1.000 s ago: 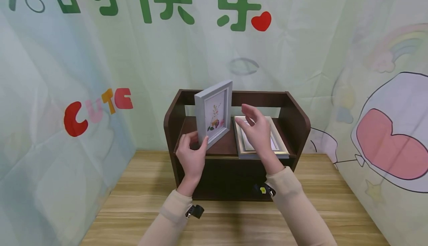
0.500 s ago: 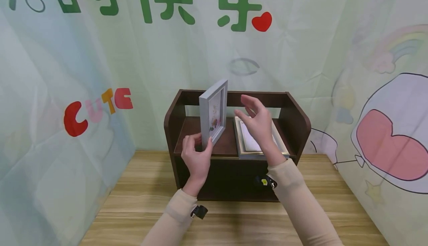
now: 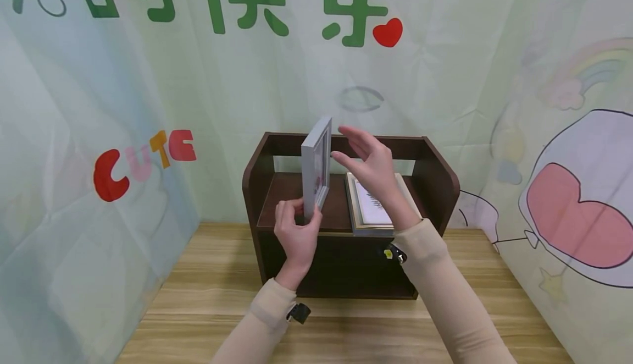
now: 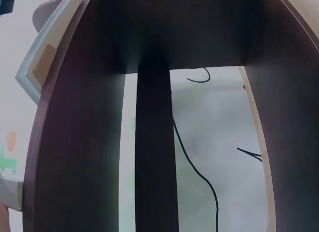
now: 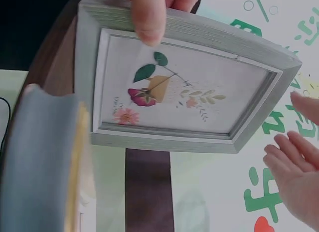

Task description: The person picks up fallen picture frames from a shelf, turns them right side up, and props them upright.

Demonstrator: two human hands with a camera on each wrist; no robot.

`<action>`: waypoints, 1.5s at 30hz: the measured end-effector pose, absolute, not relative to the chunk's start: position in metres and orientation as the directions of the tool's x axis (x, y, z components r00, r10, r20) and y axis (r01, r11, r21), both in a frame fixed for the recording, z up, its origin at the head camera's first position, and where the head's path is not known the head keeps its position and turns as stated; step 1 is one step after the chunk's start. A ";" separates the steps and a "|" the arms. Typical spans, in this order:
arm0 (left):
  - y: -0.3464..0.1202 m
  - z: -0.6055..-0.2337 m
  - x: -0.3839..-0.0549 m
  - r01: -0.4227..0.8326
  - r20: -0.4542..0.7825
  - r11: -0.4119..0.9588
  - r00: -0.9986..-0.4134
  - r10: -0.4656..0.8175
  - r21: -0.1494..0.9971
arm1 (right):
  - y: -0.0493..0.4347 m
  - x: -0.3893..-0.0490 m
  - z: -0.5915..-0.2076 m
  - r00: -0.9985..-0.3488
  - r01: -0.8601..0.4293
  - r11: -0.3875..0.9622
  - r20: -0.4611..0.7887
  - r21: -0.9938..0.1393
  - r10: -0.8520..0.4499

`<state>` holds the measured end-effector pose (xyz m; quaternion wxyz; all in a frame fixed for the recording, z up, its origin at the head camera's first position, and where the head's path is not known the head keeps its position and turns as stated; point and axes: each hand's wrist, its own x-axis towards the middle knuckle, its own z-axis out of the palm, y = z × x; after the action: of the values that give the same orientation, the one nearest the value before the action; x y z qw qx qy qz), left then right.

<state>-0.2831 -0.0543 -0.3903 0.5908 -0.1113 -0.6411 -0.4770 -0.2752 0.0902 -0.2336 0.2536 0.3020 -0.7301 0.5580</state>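
Note:
My left hand (image 3: 298, 237) pinches the lower front corner of a grey picture frame (image 3: 309, 174), thumb on the front and fingers behind. The frame stands upright above the top shelf, seen nearly edge-on in the head view; whether its lower edge touches the shelf I cannot tell. Its pressed-flower picture (image 5: 164, 90) shows in the right wrist view, with the left thumb (image 5: 148, 20) over one side. Right of the frame, my right hand (image 3: 371, 163) hovers with fingers loosely bent, apart from it and holding nothing. In the left wrist view, part of the left hand (image 4: 4, 219) shows at the edge.
A dark brown two-tier shelf (image 3: 346, 268) stands on the wood-grain table (image 3: 207, 276). Gold-and-grey picture frames (image 3: 368, 210) lie flat at the top shelf's right, slightly past its front edge. A printed cloth (image 3: 237, 89) hangs behind.
The left hand has turned the upright frame nearly edge-on and shifted it a little right. My right hand has risen and moved left, toward the frame's upper part.

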 end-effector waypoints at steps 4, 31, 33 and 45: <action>-0.055 -0.392 -0.283 0.709 0.868 0.521 -0.283 -0.408 0.476 | 0.088 -0.278 -0.228 -0.672 -0.740 0.169 0.702 -0.652 -0.236; -0.062 -0.398 -0.271 0.790 0.843 0.305 -0.457 -0.285 0.532 | 0.083 -0.286 -0.226 -0.580 -0.800 0.117 0.709 -0.588 -0.400; -0.065 -0.398 -0.270 0.789 0.828 0.261 -0.498 -0.258 0.556 | 0.084 -0.286 -0.227 -0.572 -0.806 0.110 0.716 -0.582 -0.401; -0.078 -0.372 -0.245 0.757 0.763 0.093 -0.642 -0.075 0.646 | 0.086 -0.288 -0.226 -0.540 -0.826 0.102 0.726 -0.554 -0.426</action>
<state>-0.2453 -0.0777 -0.3720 0.3346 -0.2590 -0.6590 -0.6218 -0.2876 0.0857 -0.2257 0.1970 0.4373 -0.7158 0.5075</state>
